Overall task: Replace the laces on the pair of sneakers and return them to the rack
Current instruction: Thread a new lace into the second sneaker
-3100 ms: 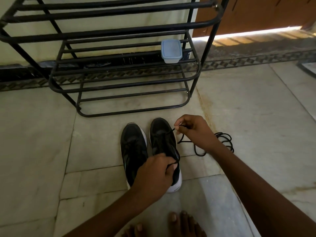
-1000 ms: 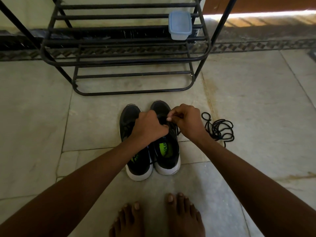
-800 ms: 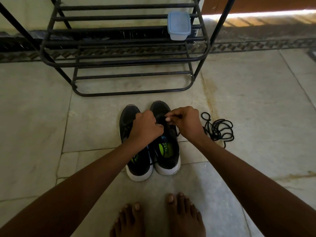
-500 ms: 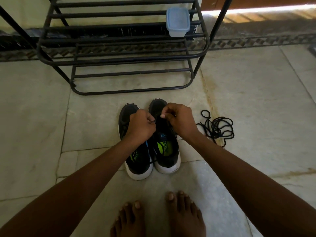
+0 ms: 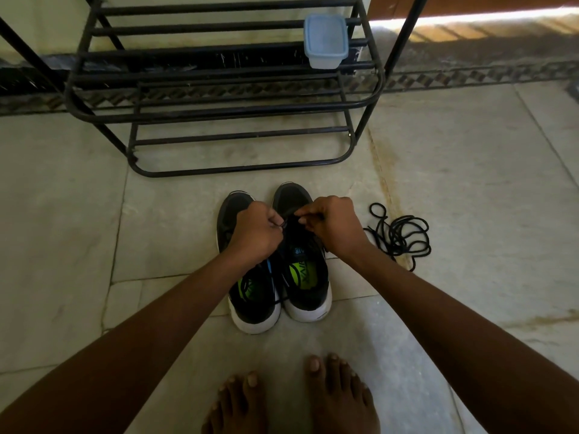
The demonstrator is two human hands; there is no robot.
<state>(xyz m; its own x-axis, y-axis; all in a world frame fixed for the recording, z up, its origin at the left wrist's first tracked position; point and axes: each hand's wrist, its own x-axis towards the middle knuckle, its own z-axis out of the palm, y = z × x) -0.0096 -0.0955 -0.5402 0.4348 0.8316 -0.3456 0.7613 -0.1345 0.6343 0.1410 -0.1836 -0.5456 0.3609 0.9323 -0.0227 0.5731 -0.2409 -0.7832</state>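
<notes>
Two black sneakers with white soles stand side by side on the floor, toes towards the rack: the left sneaker (image 5: 250, 296) and the right sneaker (image 5: 305, 277). Over the right sneaker's eyelets, my left hand (image 5: 255, 231) pinches a black lace (image 5: 286, 223) with curled fingers. My right hand (image 5: 329, 225) pinches the same lace from the other side. A loose black lace (image 5: 399, 236) lies coiled on the floor to the right of the shoes. The black metal rack (image 5: 219, 108) stands beyond them.
A small blue-lidded plastic box (image 5: 326, 40) sits on a rack shelf at the right. My bare feet (image 5: 294, 402) stand on the stone floor just behind the sneakers. A patterned border strip and a doorway lie behind the rack.
Both hands came from apart, one at the heel end, to meet over the right sneaker's upper eyelets. They have since shifted slightly while working the lace. The view tilted down.
</notes>
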